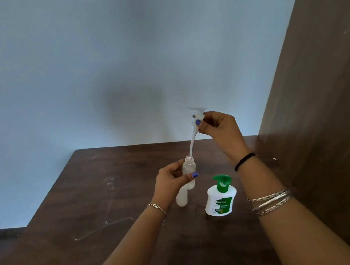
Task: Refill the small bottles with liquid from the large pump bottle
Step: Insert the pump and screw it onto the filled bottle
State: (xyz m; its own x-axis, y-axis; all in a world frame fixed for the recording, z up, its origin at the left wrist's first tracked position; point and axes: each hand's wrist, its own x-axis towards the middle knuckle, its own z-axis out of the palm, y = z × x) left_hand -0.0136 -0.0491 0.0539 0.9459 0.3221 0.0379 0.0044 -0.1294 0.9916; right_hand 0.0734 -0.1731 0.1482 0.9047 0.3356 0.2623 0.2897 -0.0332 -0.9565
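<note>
Head view: one picture, looking down at two hands over a brown counter (pixel 91 208).
Left hand (pixel 171 182): fingers and thumb curl round a small clear bottle (pixel 189 170) and hold it up off the counter.
Small bottle: it has no cap on, and its open mouth points up. It looks cloudy inside; how full it is, I cannot tell.
Right hand (pixel 220 131): up higher, it pinches a white pump top (pixel 198 113) with its fingertips.
Pump top: a long white tube (pixel 193 144) hangs down from it. The tube's tip is right at the mouth of the small bottle.
Second bottle (pixel 181 198): small and pale, it stands on the counter just behind and below the left hand, partly hidden by it.
Big bottle (pixel 221 200): white with a green label and a green pump, it stands on the counter between the two arms, just right of the second bottle.
Wrists: a thin chain on the left one; a black band and silver bangles on the right one.
Wall (pixel 115 51): pale blue, behind the counter.
Side panel (pixel 319 92): brown wood, on the right.
</note>
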